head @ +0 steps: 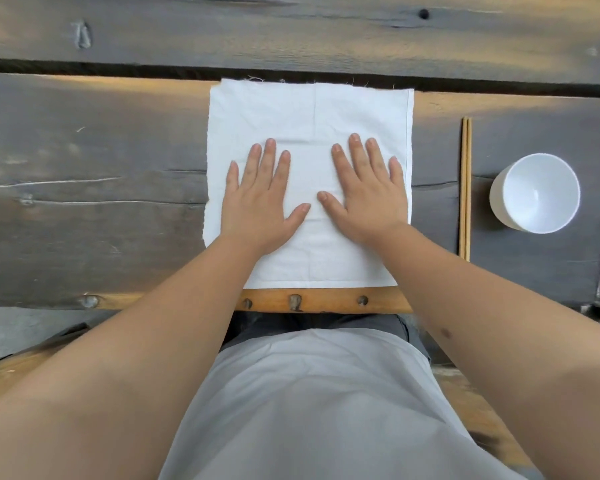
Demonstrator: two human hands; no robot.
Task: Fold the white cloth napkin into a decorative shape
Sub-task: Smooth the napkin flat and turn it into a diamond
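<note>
Smoothing the white cloth napkin (309, 116) flat, with no fold made so far as can be seen.

Lying open as a single square near the middle of the dark wooden table (84, 150), near hem just short of the table's near edge, far frayed hem touching the gap between the planks. Showing only faint crease lines across the cloth, one lengthwise and one crosswise; no layer turned over, so seemingly all of the shaping left to do. Resting palm-down on the nearer half, left hand (260, 199) and right hand (366, 192), fingers spread and pressing, pinching nothing. Lying beyond the napkin's right hem, a pair of chopsticks (465, 188), then a white bowl (537, 192) toward the table's right edge, both apart from the cloth.
</note>
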